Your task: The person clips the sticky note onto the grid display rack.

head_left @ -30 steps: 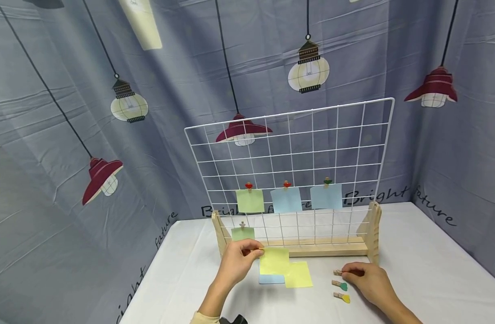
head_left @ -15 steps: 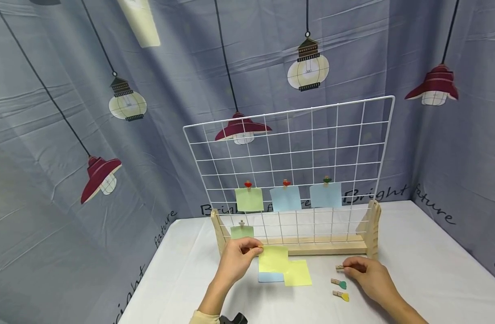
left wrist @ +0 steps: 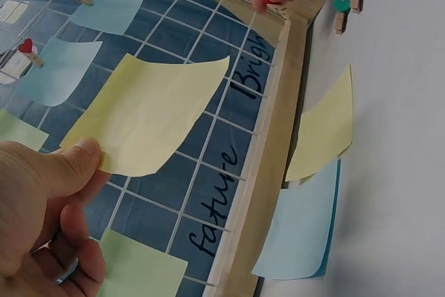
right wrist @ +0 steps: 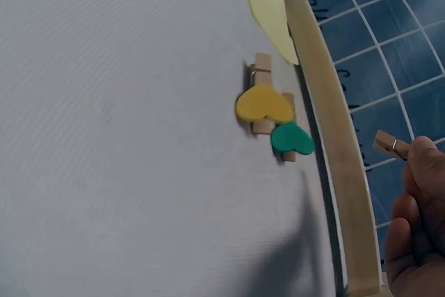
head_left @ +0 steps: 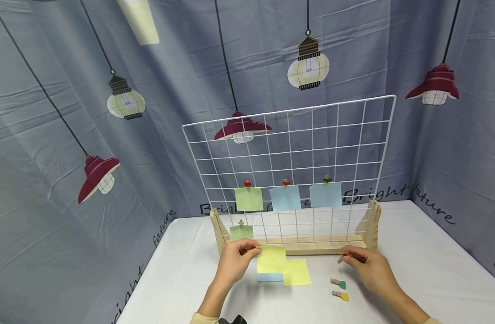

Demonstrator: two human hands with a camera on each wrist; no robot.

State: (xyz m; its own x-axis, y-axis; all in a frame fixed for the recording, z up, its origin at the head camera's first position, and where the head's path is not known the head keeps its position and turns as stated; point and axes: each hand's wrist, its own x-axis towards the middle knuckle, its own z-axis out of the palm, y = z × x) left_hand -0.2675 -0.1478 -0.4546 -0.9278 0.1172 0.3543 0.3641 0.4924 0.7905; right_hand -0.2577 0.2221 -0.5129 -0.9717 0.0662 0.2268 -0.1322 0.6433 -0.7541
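My left hand (head_left: 236, 260) pinches a yellow sticky note (left wrist: 156, 109) by its corner, between thumb and fingers, in front of the grid's lower left. My right hand (head_left: 370, 267) pinches a small wooden clothespin (right wrist: 391, 144) with a red decoration, raised off the table near the rack's right foot. Below that hand lie a clothespin with a green heart (right wrist: 292, 138) and one with a yellow heart (right wrist: 264, 104). Another yellow note (head_left: 297, 272) and blue notes (left wrist: 299, 231) lie on the table under the held note.
A white wire grid (head_left: 312, 153) stands in a wooden base (head_left: 328, 248) on the white table (head_left: 425, 252). Clipped to it are a light green note (head_left: 249, 199), two blue notes (head_left: 285, 198) and a lower green note (head_left: 241, 232). A patterned curtain (head_left: 158, 180) hangs behind.
My right hand has picked the red clothespin up off the table and raised it slightly toward the rack. The left hand keeps the yellow note almost in place.
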